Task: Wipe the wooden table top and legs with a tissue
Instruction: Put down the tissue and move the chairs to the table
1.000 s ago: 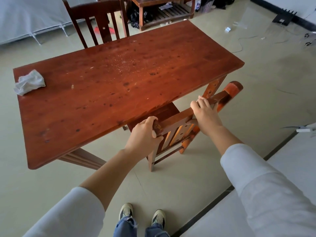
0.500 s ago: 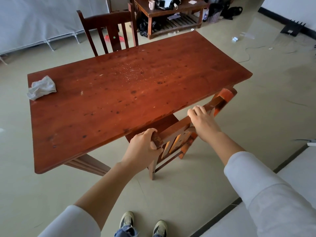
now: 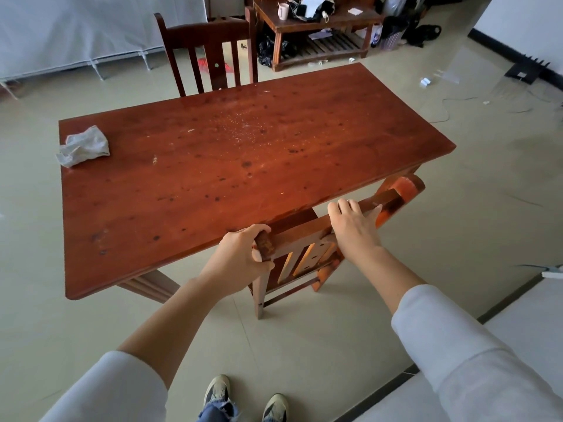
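Clearly, the wooden table (image 3: 213, 184) was not wiped yet; you were handling the near chair (image 3: 300, 236) at its front edge. Your left hand (image 3: 240, 258) gripped its corner and your right hand (image 3: 355, 229) curled over its top rail. The crumpled tissue (image 3: 83, 146) lay on the table's left end, so next, probably, you had to let go and reach for it.

One wooden table (image 3: 213, 184), one tissue (image 3: 83, 146), two chairs (image 3: 207, 35) (image 3: 304, 236), two hands (image 3: 240, 257) (image 3: 353, 226), two shoes (image 3: 217, 389) (image 3: 275, 406) and one mug (image 3: 283, 10).
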Motion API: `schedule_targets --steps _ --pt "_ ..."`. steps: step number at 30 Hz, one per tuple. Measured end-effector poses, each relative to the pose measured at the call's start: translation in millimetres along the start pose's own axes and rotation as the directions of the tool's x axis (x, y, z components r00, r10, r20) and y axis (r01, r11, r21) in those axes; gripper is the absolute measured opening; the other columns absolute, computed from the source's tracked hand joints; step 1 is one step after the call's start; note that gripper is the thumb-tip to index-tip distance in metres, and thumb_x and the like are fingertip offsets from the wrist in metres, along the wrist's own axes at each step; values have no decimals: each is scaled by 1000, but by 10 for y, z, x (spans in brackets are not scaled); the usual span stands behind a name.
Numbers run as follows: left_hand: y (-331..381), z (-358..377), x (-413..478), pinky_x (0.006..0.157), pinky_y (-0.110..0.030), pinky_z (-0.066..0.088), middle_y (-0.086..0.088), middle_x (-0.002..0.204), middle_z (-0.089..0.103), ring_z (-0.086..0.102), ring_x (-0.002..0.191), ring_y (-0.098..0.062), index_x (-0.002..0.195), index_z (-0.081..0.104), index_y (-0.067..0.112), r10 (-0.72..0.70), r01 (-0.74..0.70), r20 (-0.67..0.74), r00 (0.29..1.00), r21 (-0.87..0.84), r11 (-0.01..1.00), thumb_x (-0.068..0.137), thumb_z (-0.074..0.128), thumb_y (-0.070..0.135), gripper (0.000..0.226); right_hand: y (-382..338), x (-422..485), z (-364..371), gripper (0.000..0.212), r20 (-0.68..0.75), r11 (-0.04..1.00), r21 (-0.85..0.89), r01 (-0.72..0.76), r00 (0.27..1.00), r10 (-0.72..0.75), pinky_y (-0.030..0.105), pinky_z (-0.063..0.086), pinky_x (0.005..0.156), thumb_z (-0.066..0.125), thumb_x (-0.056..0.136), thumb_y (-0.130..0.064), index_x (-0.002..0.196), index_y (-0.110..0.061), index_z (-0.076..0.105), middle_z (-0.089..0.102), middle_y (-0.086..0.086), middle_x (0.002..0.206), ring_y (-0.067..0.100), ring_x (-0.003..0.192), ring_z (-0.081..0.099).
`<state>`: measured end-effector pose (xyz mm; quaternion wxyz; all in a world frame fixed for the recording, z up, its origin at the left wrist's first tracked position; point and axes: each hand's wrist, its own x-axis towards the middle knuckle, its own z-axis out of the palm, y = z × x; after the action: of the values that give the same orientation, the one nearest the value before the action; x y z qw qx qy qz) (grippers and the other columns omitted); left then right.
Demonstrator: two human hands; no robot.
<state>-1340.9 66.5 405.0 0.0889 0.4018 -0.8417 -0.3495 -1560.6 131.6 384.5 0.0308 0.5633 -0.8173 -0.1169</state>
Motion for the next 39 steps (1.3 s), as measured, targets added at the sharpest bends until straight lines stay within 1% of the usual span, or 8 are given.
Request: schedule_targets --steps 9,15,17,19,21,24,32,39 --pt "-11 -43 19 70 -13 36 6 105 57 48 84 -10 130 50 19 -5 5 -16 1000 -34 999 74 75 15 61 -40 -16 -114 54 87 990 138 -1 996 -11 72 15 106 61 89 -26 135 -15 34 37 7 143 26 139 23" --pt "-49 24 -23 74 -16 37 3 118 58 50 87 -11 132 45 21 1 -4 -46 999 -70 998 78 73 20 60 46 -61 -211 68 121 923 386 -6 992 -44 67 -4 108 50 83 -67 139 -31 39 36 -5 150 16 145 14" --pt "-77 45 -47 78 -18 38 4 119 57 54 97 -14 132 43 24 16 -21 -44 999 -103 994 80 70 26 59 35 -101 -295 64 96 877 480 -7 994 -44 59 -4 112 51 83 -65 136 -32 45 38 -2 149 14 144 20" --pt "-95 34 -86 80 -18 40 7 119 57 55 101 -14 133 41 27 16 -23 -46 999 -139 990 83 67 33 57 -3 -114 -387 59 67 816 578 16 996 -66 49 11 115 54 84 -61 133 -29 49 43 -1 146 16 140 28" --pt "-117 -2 -114 84 -18 39 8 125 55 53 108 -12 135 40 27 15 -24 -61 998 -149 989 85 62 41 57 -72 -81 -469 55 23 758 650 57 995 -95 37 32 106 55 86 -56 132 -27 50 49 -3 140 16 132 40" --pt "-259 -158 -137 91 -20 37 7 135 50 47 121 -10 137 41 25 -32 12 -132 991 -153 988 88 52 49 55 -290 61 -604 48 -37 725 681 106 993 -110 29 39 95 57 89 -47 131 -26 49 54 -4 130 14 122 47" --pt "-1459 -1011 -105 98 -27 35 -5 138 47 45 124 -19 135 45 18 -311 290 -277 909 -114 950 94 46 41 48 -1457 743 -980 46 -11 727 664 177 974 -227 33 44 95 57 91 -39 132 -23 46 53 -2 131 16 118 51" --pt "-2896 -1660 -76 100 -34 37 -12 135 49 48 121 -28 131 50 13 -472 449 -247 846 -146 881 92 51 33 44 -3047 1395 -986 46 98 768 609 198 942 -321 33 44 93 54 91 -38 133 -22 44 51 -1 132 17 119 50"
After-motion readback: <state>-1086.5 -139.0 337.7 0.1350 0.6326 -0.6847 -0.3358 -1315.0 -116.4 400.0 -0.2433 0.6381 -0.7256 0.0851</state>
